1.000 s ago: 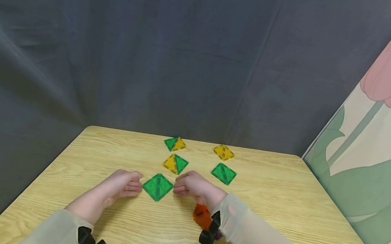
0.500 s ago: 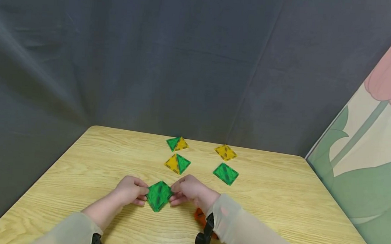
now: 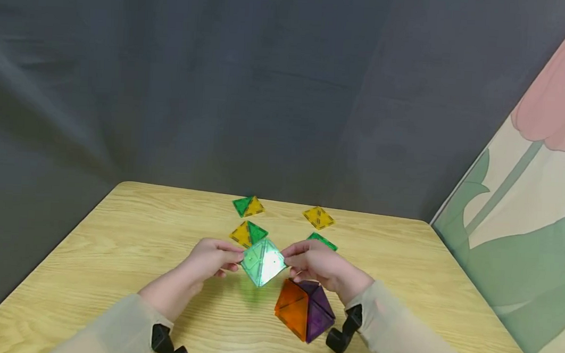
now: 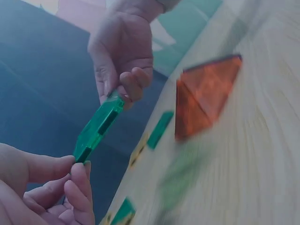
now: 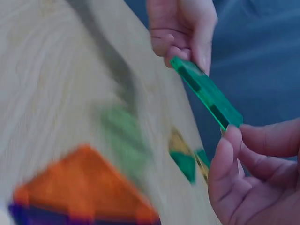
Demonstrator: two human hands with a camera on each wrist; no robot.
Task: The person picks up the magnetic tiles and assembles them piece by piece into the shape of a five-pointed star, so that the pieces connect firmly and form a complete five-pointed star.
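A green pair of triangular magnetic tiles (image 3: 261, 263), joined in a diamond, hangs above the table and reflects light. My left hand (image 3: 213, 258) pinches its left corner between thumb and fingers. At the opposite corner, my right hand (image 3: 323, 265) pinches it the same way. Both wrist views show the green tiles (image 4: 98, 129) nearly edge-on, clear of the tabletop. Just below my right hand stands a raised shape of orange and purple magnetic tiles (image 3: 295, 309); its far edge lies close to that hand.
On the wooden table (image 3: 131, 232) behind my hands lie two yellow-and-green tile pairs (image 3: 249, 207), a yellow pair (image 3: 318, 218) and a green pair (image 3: 324, 241), partly covered by my right hand. A dark curtain (image 3: 268, 90) borders the back.
My hands have taken hold of the green tile pair, lifted it off the table and carried it to the right. The orange and purple shape has come out from under my right forearm.
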